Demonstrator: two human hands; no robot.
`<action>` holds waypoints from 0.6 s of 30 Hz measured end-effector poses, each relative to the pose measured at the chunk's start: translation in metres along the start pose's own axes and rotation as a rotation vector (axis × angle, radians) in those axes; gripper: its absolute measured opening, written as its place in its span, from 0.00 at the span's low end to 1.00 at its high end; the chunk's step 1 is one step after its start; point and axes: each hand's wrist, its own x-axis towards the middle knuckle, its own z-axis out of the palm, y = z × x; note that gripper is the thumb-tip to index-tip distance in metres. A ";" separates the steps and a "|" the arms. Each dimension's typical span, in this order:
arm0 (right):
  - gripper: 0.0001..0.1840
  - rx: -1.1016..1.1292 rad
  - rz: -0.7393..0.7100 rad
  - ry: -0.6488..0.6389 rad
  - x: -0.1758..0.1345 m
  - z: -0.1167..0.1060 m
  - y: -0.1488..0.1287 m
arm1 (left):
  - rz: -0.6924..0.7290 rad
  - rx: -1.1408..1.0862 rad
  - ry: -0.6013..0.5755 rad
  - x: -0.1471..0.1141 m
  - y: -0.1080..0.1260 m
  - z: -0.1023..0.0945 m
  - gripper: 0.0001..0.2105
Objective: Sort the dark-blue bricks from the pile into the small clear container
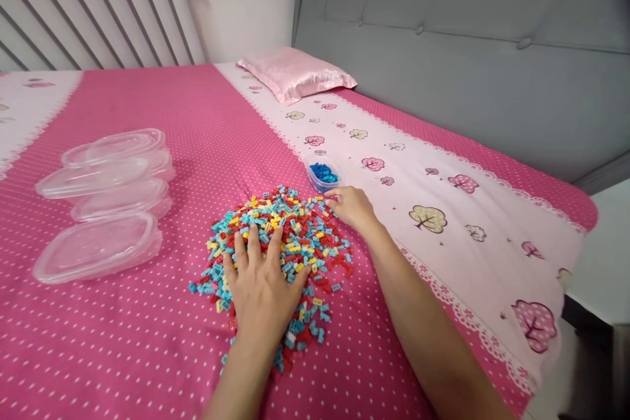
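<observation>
A heap of small toy building bricks (300, 236) in light blue, red, yellow and some white lies on the pink dotted bed cover. My left hand (260, 289) rests palm down on the heap's near side, fingers spread and nothing held. At the heap's far right edge, my right hand (350, 207) has its fingers slightly bent, thumb and forefinger apart, close to a few bricks. Just beyond those fingers stands a small clear plastic tub (333, 186) with dark blue bricks (323, 172) in it. Whether the right hand touches the tub, I cannot tell.
Several clear plastic containers (98, 246) lie in an overlapping row on the left of the bed. A pink satin pillow (295, 72) lies at the back, near the grey padded headboard (443, 33). A white radiator (93, 6) stands behind the bed.
</observation>
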 end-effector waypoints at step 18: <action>0.08 0.755 0.027 -0.058 0.001 0.007 -0.006 | -0.003 0.003 -0.013 0.000 0.001 -0.002 0.31</action>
